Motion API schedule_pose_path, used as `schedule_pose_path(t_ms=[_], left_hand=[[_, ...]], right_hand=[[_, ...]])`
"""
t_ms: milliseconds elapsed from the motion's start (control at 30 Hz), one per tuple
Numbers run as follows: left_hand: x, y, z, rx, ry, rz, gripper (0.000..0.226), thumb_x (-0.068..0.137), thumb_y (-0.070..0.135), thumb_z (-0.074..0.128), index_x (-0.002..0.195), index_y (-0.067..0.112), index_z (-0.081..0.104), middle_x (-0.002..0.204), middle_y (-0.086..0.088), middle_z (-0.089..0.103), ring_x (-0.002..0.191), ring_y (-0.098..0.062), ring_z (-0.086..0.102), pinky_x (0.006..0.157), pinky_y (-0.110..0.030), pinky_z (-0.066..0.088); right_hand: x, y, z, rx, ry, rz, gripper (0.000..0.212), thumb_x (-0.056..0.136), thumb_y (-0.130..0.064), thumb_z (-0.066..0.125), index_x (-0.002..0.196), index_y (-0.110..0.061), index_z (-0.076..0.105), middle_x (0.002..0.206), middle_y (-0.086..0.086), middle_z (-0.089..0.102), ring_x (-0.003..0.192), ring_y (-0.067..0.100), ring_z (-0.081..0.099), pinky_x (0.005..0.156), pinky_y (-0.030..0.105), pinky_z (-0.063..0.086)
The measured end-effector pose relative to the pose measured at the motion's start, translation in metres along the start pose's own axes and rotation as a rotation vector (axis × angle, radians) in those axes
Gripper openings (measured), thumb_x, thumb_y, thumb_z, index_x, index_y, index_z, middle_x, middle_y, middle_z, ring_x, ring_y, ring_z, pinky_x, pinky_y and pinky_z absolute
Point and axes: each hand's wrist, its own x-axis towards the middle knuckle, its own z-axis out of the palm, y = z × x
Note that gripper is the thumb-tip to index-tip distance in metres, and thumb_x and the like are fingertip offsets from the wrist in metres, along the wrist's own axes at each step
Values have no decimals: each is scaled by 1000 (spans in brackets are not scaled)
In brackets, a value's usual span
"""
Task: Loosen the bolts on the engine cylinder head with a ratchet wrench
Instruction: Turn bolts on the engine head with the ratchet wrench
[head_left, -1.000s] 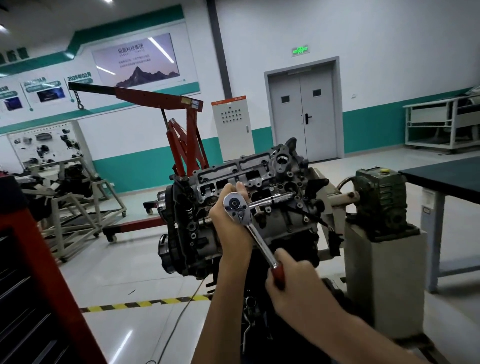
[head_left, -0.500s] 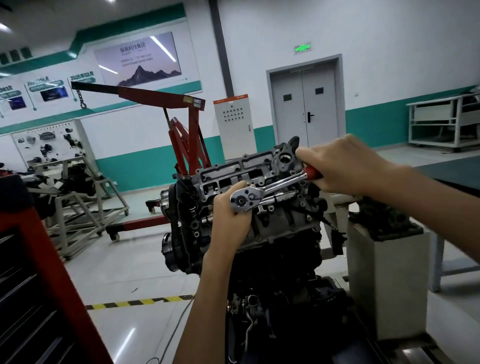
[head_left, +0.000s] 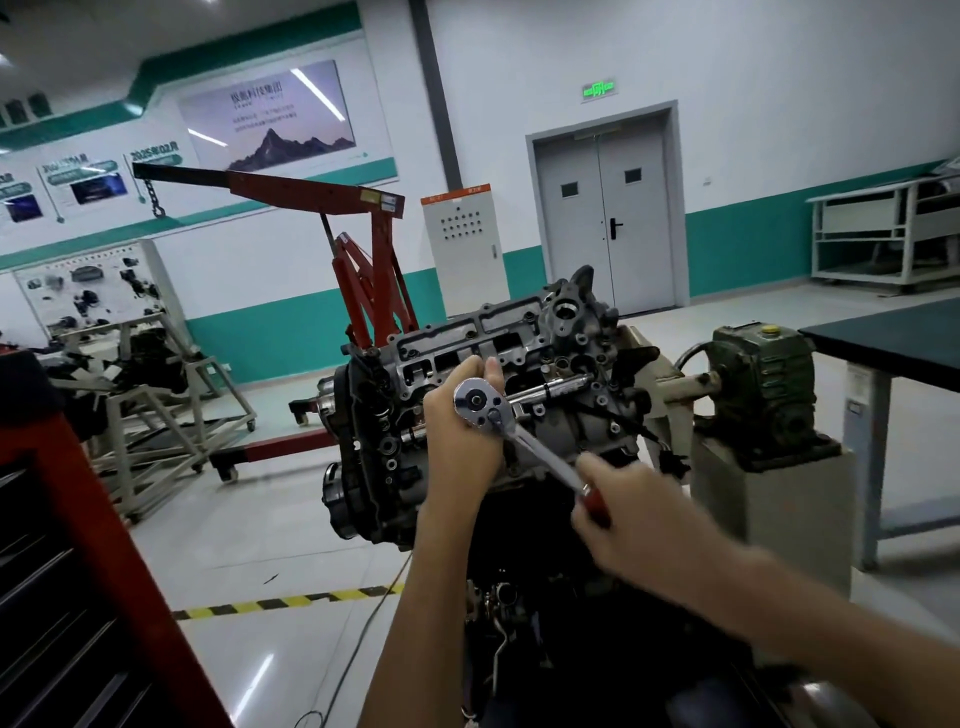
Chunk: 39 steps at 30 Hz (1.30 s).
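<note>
**Grey cast-metal engine cylinder head** (head_left: 467, 332): mid-frame, tilted on a stand, top face turned toward the viewer. The engine below it is lost in shadow. Its bolts are too small to tell apart from the holes and bosses.

**Chrome ratchet wrench with red grip** (head_left: 527, 441): the round head lies against the cylinder head, left of its centre. The shaft runs down and to the right. The socket and the bolt under it are hidden behind the tool head and hand, so which bolt it is cannot be told.

**Left hand** (head_left: 460, 431): wraps the wrench's round head from the left, thumb upright beside it. The fingertips are concealed behind the tool.

**Right hand** (head_left: 623, 512): closed around the red grip, low and right of the wrench head. It is motion-blurred, the finger placement is unclear, and only a sliver of red shows.

**Chrome bar** (head_left: 561, 387): lies across the cylinder head, just right of the wrench head. Its far end disappears among the castings.

**Green gearbox** (head_left: 761, 374): right of the engine, on a grey pedestal (head_left: 779, 514).

**Red engine hoist** (head_left: 363, 280): behind the engine, base partly hidden by it.

**Red tool cabinet** (head_left: 78, 571): lower left, cut off by the frame.

**Dark-topped table** (head_left: 893, 338): right edge, cut off.

**Grey double door** (head_left: 602, 218): on the back wall.

**Yellow-and-black floor tape** (head_left: 291, 603): its right end passes behind the left forearm.
</note>
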Motion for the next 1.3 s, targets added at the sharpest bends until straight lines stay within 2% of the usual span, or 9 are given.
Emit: schedule_pose_path(t_ms=[133, 267, 467, 567, 667, 833, 933, 1033, 1300], left_hand=[[6, 8, -13, 111, -204, 52, 31, 91, 4, 51, 61, 10, 45, 54, 7, 38, 52, -7, 31, 51, -25, 26], [8, 10, -11, 104, -239, 74, 41, 82, -5, 47, 62, 30, 45, 50, 14, 41, 48, 0, 32, 48, -13, 24], [-2, 6, 8, -38, 136, -18, 41, 98, 14, 52, 60, 24, 38, 52, 13, 35, 50, -1, 28, 49, -16, 28], [-2, 9, 20, -228, 171, -86, 42, 97, 15, 48, 58, 28, 40, 54, 16, 35, 53, -1, 29, 53, -21, 27], [-3, 7, 20, -244, 133, -90, 39, 96, 18, 49, 58, 24, 39, 55, 16, 32, 53, -5, 25, 51, -21, 23], [2, 2, -1, 64, -59, 14, 42, 100, 12, 50, 60, 16, 35, 53, 11, 34, 51, -4, 27, 48, -20, 24], [6, 5, -10, 151, -203, 53, 40, 98, 10, 52, 61, 8, 37, 55, 9, 34, 53, -7, 29, 51, -25, 25], [10, 8, -15, 176, -285, 105, 36, 90, 4, 52, 60, 23, 43, 53, 11, 40, 52, -3, 32, 51, -24, 26], [-2, 5, 10, -115, 254, -4, 39, 99, 7, 49, 61, 4, 38, 54, 9, 31, 50, -4, 27, 47, -17, 26]], right_hand=[[57, 38, -74, -476, 48, -224, 13, 85, -27, 53, 91, -19, 45, 58, -13, 34, 51, 9, 40, 47, 18, 24], [86, 35, -105, -562, 91, -297, 13, 82, -19, 56, 90, -13, 48, 56, -13, 30, 51, 10, 38, 57, 25, 32], [15, 2, -23, -257, 106, 90, 20, 85, -33, 51, 78, -26, 33, 56, -12, 30, 54, 10, 45, 57, 24, 35], [-13, -33, 25, 167, 26, 227, 21, 86, -30, 49, 72, -25, 34, 59, -8, 38, 52, 8, 48, 56, 24, 44], [-18, -44, 43, 368, 21, 225, 29, 85, -27, 50, 64, -27, 30, 56, -8, 41, 42, 5, 41, 44, 12, 32], [5, 4, -9, -103, 4, 18, 15, 85, -31, 48, 78, -23, 37, 60, -5, 45, 58, 22, 54, 58, 28, 44], [47, 34, -62, -402, 22, -167, 12, 87, -30, 49, 86, -20, 43, 59, -11, 38, 53, 9, 43, 59, 23, 40], [80, 40, -96, -543, 84, -268, 10, 84, -24, 53, 89, -17, 48, 56, -13, 32, 50, 4, 37, 57, 22, 33], [11, -9, -10, -239, 104, 100, 22, 87, -36, 47, 80, -26, 29, 61, -8, 35, 61, 16, 49, 59, 25, 31]])
